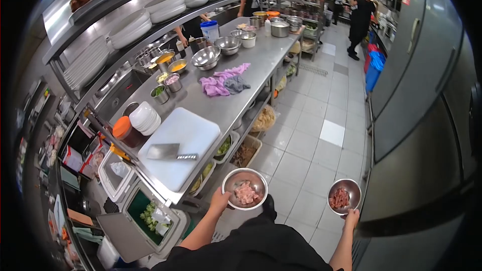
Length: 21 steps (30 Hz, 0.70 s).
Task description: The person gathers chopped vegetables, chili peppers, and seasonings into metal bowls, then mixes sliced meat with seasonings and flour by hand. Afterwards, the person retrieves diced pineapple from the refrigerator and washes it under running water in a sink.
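My left hand (219,200) is closed on the rim of a metal bowl (232,174) that has pale pink pieces of raw meat (246,193) in it. Out to the right, my right hand (351,216) grips a second, smaller-looking metal bowl (354,188) from its near edge. Darker red meat pieces (339,198) lie inside that one. Both bowls are held level above the floor, well apart from each other. Left of the left bowl, a cleaver (164,151) rests on a white cutting board (201,125) at the counter's near end.
A long steel counter (271,60) carries metal bowls, pots and purple cloths (221,81). Stacked white plates fill the shelf above. An open-lidded bin (135,206) stands lower left. Tall steel refrigerator doors (411,75) line the right. A person in black (360,22) stands down the tiled aisle (301,135).
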Available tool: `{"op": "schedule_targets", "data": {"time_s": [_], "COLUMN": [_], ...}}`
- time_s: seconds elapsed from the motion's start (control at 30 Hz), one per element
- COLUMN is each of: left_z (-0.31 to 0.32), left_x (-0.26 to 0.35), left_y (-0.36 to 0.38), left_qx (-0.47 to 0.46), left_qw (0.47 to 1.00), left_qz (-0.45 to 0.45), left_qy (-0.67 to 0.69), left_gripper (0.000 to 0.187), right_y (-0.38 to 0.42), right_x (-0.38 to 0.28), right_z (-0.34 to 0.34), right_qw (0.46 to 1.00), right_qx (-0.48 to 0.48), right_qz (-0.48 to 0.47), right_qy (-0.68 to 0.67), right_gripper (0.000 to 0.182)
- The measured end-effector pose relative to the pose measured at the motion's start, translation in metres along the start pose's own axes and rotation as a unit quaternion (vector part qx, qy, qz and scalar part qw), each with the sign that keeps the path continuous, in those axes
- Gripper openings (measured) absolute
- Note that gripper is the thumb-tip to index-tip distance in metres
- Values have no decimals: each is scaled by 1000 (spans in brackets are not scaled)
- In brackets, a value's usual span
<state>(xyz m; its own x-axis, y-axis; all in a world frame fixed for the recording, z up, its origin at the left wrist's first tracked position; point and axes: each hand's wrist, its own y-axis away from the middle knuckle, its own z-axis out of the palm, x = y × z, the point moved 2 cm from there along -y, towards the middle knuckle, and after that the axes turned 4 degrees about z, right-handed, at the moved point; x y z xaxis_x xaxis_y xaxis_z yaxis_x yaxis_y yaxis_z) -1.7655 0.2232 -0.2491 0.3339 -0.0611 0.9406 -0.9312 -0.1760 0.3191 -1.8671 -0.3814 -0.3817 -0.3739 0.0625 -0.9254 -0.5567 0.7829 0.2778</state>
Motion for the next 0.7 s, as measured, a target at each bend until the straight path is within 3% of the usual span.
{"op": "schedule_targets", "data": {"time_s": [0.17, 0.27, 0.37, 0.47, 0.53, 0.7], "left_z": [50, 100, 144, 181, 202, 242], "left_x": [14, 112, 148, 198, 219, 264], "left_y": [-163, -245, -348, -449, -514, -658], "left_qx": [58, 54, 99, 102, 85, 156], "left_qw": [998, 994, 991, 987, 977, 956], "left_qz": [2, 86, 82, 83, 75, 102], "left_qy": [33, 50, 31, 97, 178, 227], "left_gripper": [39, 42, 41, 43, 44, 38], "right_y": [-99, -137, -171, -215, -264, -406], "right_x": [-57, -87, -100, -113, -103, -155], "right_z": [121, 151, 160, 164, 173, 242], "right_qw": [999, 995, 994, 990, 985, 987], "right_qx": [-3, -18, 6, 46, 58, 53], "right_qz": [15, 67, 93, 129, 153, 146], "right_qy": [-37, -70, -51, -42, -51, -43], "right_gripper": [13, 13, 12, 12, 13, 16]}}
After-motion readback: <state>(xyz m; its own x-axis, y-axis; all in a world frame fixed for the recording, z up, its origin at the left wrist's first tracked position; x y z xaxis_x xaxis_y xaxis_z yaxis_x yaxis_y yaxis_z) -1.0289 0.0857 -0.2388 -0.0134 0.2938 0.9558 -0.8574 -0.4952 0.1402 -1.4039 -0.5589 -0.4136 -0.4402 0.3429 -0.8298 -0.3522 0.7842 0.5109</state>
